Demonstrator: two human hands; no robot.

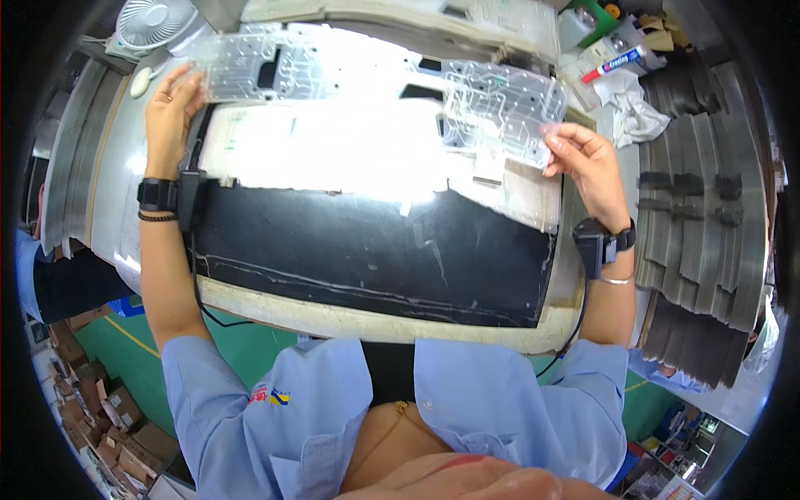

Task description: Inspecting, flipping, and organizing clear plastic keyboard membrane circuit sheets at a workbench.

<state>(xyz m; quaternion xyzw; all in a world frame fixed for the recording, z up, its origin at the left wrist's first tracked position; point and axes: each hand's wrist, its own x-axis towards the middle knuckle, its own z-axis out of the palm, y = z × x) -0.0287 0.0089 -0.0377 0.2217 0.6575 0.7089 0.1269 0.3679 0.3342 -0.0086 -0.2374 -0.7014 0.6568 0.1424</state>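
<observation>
A long, clear plastic film with printed circuit traces, like a keyboard membrane (pixel 504 104), stretches between my two hands above the table. Its left end is pinched by my left hand (pixel 173 108), thumb against fingers. At the other end, my right hand (pixel 586 158) grips the lower right corner between thumb and fingertips. Rectangular cutouts show along the film, and strong glare washes out its middle. Below it lies a white sheet (pixel 250 154) on a black mat (pixel 367 250); the glare hides where film and sheet part.
Stacks of grey sheets (pixel 696 217) stand at the right, and more stacked sheets (pixel 71 158) at the left. A white fan (pixel 154 23) is at the far left. A marker (pixel 614 64) and a white cloth (pixel 637 115) lie at the far right. Cables hang from both wrist devices.
</observation>
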